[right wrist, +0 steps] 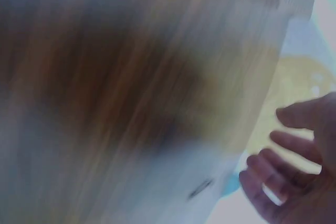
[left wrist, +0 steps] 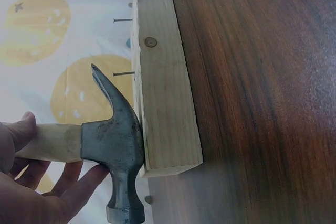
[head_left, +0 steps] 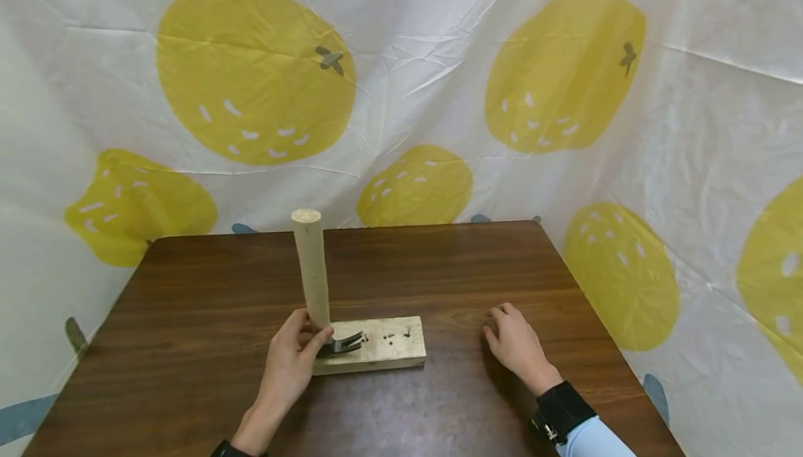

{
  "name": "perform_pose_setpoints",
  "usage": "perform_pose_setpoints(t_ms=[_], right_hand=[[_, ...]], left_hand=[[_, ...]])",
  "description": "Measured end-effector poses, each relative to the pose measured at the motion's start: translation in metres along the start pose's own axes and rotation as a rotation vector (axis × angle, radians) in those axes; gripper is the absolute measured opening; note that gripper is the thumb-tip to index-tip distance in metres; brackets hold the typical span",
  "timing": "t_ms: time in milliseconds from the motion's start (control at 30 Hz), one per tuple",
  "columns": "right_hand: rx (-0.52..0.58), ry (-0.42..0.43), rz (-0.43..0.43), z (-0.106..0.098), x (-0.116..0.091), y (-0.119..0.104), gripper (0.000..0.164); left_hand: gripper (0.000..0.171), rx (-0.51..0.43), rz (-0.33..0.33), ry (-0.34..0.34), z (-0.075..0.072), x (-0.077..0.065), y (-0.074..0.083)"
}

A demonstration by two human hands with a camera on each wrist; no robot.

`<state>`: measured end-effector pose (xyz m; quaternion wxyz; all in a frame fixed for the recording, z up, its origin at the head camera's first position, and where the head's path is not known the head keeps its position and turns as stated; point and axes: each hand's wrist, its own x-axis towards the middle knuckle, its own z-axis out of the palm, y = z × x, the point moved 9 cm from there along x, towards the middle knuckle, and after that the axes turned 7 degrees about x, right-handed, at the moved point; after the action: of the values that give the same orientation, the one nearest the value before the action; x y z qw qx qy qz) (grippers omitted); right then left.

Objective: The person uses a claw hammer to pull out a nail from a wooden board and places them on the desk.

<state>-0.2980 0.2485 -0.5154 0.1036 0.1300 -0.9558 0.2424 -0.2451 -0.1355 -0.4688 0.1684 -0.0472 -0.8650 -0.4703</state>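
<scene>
- At lower centre, the left hand (head_left: 287,361) pinches the hammer (head_left: 311,269), handle up, head against the block (head_left: 394,352) with nails (left wrist: 124,73).
- At lower right, the right hand (head_left: 518,346), fingers loosely bent, is over the table (head_left: 464,405).

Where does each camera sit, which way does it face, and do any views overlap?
Head: worn on the head, facing forward and down at the table and lemon-print cloth; shows left hand, right hand, blue sleeve.
Left wrist: on that wrist, facing the claw hammer and wooden block; left hand shows.
Right wrist: on that wrist, facing the blurred table; right hand shows.
Shared by head and left wrist: claw hammer, wooden block.
</scene>
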Motion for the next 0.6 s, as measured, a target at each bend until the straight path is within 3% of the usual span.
perform_pose_setpoints(t_ms=[167,267,400,600], right_hand=[[0.069,0.0,-0.284,0.012,-0.008,-0.064,0.028],[0.107,-0.014,-0.411,0.018,-0.012,-0.095,0.028],[0.167,-0.087,-0.46,0.029,-0.019,-0.12,0.028],[0.175,-0.179,-0.464,0.045,-0.027,-0.136,0.032]], left_hand=[[0.026,0.01,0.062,0.032,-0.002,-0.001,0.005],[0.025,0.0,0.077,0.039,-0.002,-0.001,0.007],[0.021,-0.001,0.062,0.029,0.0,-0.001,0.006],[0.021,-0.015,0.046,0.01,0.003,0.0,0.006]])
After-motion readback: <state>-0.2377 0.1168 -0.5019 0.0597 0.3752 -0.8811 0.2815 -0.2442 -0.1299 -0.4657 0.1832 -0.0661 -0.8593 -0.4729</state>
